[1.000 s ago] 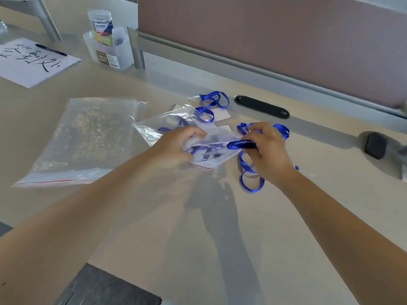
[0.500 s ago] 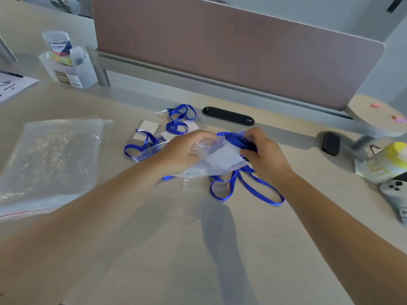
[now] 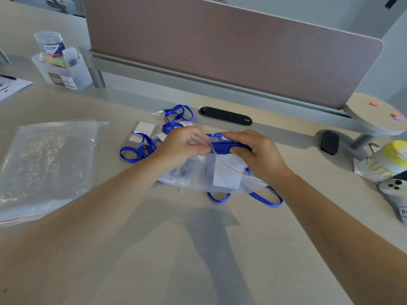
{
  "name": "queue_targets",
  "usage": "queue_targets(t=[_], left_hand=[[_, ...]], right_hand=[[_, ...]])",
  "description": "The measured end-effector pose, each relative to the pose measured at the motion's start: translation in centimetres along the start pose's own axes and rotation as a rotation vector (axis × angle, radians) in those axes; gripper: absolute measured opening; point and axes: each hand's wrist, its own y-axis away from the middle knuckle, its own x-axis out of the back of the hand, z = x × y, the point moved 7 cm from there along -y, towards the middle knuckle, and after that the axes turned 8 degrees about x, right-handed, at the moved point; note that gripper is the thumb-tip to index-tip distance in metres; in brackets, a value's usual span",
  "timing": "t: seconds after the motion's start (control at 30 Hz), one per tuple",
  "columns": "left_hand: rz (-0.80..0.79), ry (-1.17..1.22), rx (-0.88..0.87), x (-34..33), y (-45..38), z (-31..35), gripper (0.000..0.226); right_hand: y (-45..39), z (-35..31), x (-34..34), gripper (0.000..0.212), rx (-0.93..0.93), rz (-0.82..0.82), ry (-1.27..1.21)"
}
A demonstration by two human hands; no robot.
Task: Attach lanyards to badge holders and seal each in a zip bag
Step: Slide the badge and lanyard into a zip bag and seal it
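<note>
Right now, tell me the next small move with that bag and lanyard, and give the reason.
Probably keep feeding: the right hand should push the bunched blue lanyard deeper into the zip bag, whose mouth the left hand pinches open. The white badge holder already looks to be inside, but lanyard loops trail out onto the desk, so it cannot be sealed yet.

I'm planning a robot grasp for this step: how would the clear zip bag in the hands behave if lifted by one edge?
The zip bag looks thin and floppy: it sags and creases below where the left hand pinches its mouth. It is probably light, with the badge card weighing down one side. Loops of the blue lanyard trailing outside would likely dangle.
</note>
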Motion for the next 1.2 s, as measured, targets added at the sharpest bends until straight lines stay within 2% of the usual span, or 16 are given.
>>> queue_targets(t=[0.1,0.27,0.37,0.43,0.53,0.6,0.67,0.77,0.93,1.07,1.2], left_hand=[[-0.018,0.04,0.01,-0.4,-0.3,0.0,0.027],[-0.027,0.065,0.051,-1.4,-0.7,-0.3,0.027],[0.035,0.123,0.096,-1.3,-1.1,-0.6,0.022],[0.067,0.176,0.121,-1.3,-1.3,-0.8,0.019],[0.112,0.24,0.141,-1.2,-1.7,-0.8,0.015],[0.119,0.309,0.139,-1.2,-1.9,-0.5,0.016],[0.106,0.367,0.123,-1.2,-2.1,-0.1,0.019],[0.08,0.414,0.074,-1.0,-2.3,0.4,0.019],[0.171,0.493,0.049,0.8,-2.6,0.4,0.023],[0.214,0.494,0.059,1.9,-2.6,0.3,0.019],[0.222,0.476,0.103,2.9,-2.7,-1.1,0.015]], right_hand=[[-0.1,0.7,-0.2,0.019,-0.138,0.028,-0.146],[-0.1,1.4,-0.1,0.008,-0.188,0.071,-0.205],[0.3,2.2,0.1,0.029,-0.243,0.068,-0.192],[0.7,2.4,0.3,0.032,-0.263,0.045,-0.191],[0.8,2.3,0.8,0.015,-0.227,-0.019,-0.046],[0.8,2.5,0.9,0.026,-0.195,-0.089,0.166],[1.0,2.8,1.0,0.027,-0.192,-0.112,0.274],[1.1,3.2,1.6,0.019,-0.217,-0.06,0.257],[1.4,4.0,2.7,0.007,-0.286,-0.024,0.222],[1.3,4.4,3.8,0.019,-0.308,0.095,0.092],[0.9,4.0,4.8,0.035,-0.296,0.342,-0.334]])
